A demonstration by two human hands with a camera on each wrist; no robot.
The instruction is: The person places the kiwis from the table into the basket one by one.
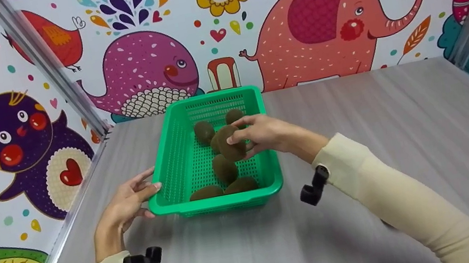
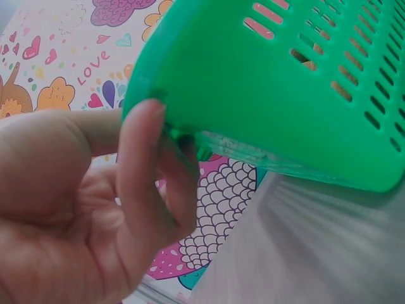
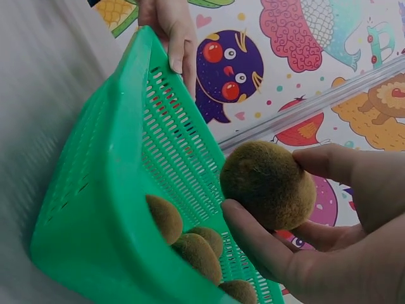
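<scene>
A green slotted plastic basket (image 1: pixel 175 160) sits on the grey table with several brown kiwis (image 1: pixel 224 169) inside. My right hand (image 1: pixel 263 133) reaches over the basket and grips one kiwi (image 1: pixel 230 144) between thumb and fingers; the right wrist view shows this fuzzy kiwi (image 3: pixel 269 183) held above the basket (image 3: pixel 114 196), with other kiwis (image 3: pixel 166 217) lying below. My left hand (image 1: pixel 125 207) holds the basket's near left corner: its thumb presses the rim (image 2: pixel 253 107) and its fingers (image 2: pixel 183 183) curl under the lip.
The grey table (image 1: pixel 406 131) is walled on three sides by bright cartoon-animal panels (image 1: pixel 148 69), with metal posts (image 1: pixel 46 63) at the corners. Small black camera mounts (image 1: pixel 315 187) sit at both wrists.
</scene>
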